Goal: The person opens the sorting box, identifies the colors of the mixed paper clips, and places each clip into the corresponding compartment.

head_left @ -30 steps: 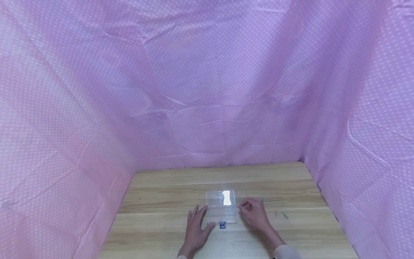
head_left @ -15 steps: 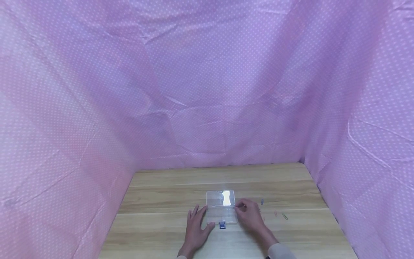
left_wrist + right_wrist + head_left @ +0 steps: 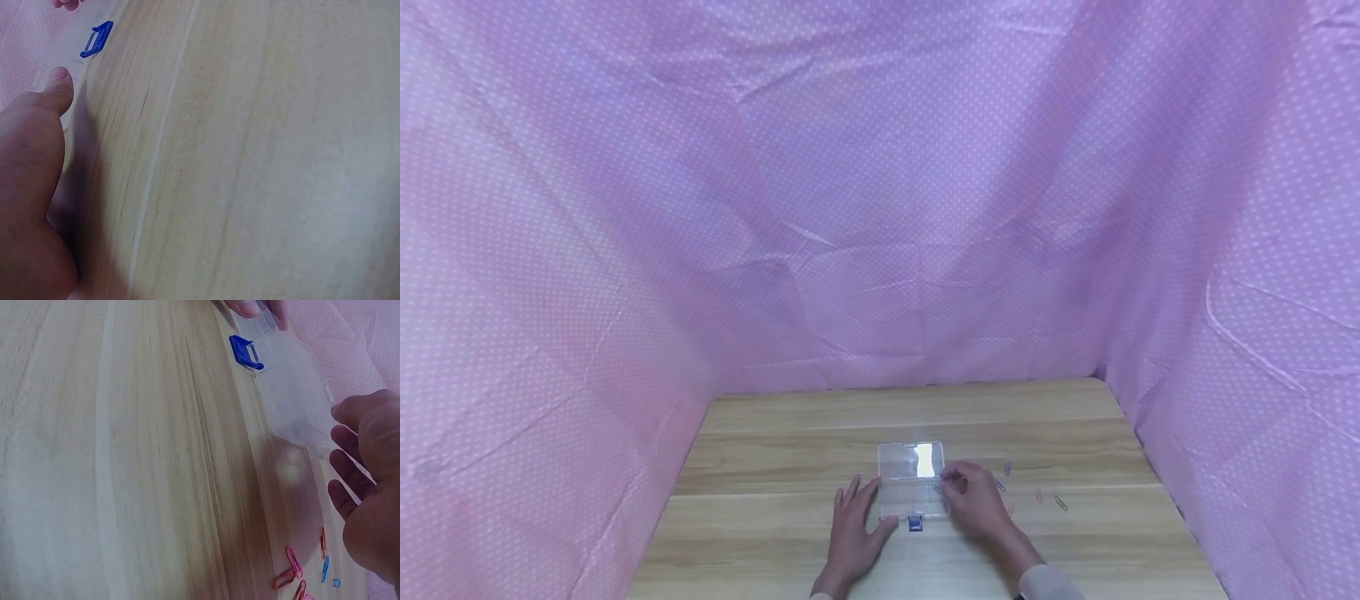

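right sleeve (image 3: 1051, 583): light cuff, cut off by the bottom edge of the head view.
table (image 3: 760, 517): pale wood, its near edge out of frame.
left hand (image 3: 853, 533): relaxed, fingers spread, thumb at the near left corner of the box; the left wrist view catches mainly the thumb side, the other fingers hidden.
blue latch (image 3: 915, 522): on the box's near side, jutting toward the person.
clear box (image 3: 898, 498): lying open on the table between the hands; inner walls hard to make out, right edge partly behind the fingers.
right hand (image 3: 977, 500): thumb and forefinger curled together at the box's right side, pinching a small clip (image 3: 937, 487) whose colour is hard to tell.
loose paper clips (image 3: 294, 561): pink, red and blue, scattered right of the box, some cropped by the lower edge of the right wrist view.
green clip (image 3: 1061, 502): farthest right in the head view.
lid (image 3: 898, 461): folded back beyond the box, glare whitening its right part.
cloth (image 3: 880, 167): pink-purple, dotted, wrinkled, rising behind and beside the table.
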The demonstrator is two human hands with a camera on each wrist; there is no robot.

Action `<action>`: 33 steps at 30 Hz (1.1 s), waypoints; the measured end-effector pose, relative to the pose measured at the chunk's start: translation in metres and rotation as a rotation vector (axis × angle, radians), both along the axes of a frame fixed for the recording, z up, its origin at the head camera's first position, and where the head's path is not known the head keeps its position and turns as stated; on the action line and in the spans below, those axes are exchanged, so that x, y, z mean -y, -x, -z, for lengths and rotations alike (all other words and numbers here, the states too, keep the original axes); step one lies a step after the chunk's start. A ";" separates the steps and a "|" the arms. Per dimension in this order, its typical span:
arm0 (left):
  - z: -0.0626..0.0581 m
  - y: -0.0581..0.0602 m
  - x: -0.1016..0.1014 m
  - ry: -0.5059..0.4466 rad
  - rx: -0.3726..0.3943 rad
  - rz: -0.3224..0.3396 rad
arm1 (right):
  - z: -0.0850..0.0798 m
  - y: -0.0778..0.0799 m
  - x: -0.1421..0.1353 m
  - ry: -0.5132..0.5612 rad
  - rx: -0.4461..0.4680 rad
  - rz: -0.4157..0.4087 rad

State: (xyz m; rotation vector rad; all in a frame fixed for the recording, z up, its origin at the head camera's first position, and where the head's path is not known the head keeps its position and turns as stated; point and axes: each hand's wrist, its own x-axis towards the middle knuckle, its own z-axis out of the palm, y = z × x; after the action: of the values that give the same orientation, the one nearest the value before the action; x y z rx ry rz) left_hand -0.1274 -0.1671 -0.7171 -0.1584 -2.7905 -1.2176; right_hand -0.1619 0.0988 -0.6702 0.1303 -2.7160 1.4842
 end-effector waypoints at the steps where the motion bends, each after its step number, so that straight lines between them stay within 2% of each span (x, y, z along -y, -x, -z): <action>1: 0.000 0.000 0.000 -0.003 0.004 0.000 | 0.000 0.000 0.000 -0.002 -0.006 -0.005; 11: -0.001 0.000 0.001 -0.009 0.017 -0.002 | -0.004 -0.003 -0.002 -0.064 -0.016 -0.060; 15: 0.000 0.000 0.002 -0.004 0.014 0.003 | -0.006 -0.004 -0.004 -0.090 -0.045 -0.083; 19: 0.001 0.001 0.002 0.001 0.011 0.007 | -0.008 -0.005 -0.008 -0.093 -0.032 -0.098; 27: 0.002 0.002 0.002 0.004 0.019 0.010 | -0.009 -0.005 -0.020 -0.114 0.034 -0.067; 30: 0.001 0.001 0.001 0.000 -0.003 0.008 | -0.009 -0.007 -0.026 -0.106 0.049 -0.051; 33: 0.003 0.000 0.000 -0.002 -0.059 0.002 | -0.009 -0.008 -0.032 -0.104 0.067 -0.035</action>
State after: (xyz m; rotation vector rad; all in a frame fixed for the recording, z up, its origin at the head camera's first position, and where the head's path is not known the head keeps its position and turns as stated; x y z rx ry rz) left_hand -0.1270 -0.1674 -0.7199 -0.1944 -2.7394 -1.1958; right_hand -0.1541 0.1304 -0.6616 0.1355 -2.8590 1.3798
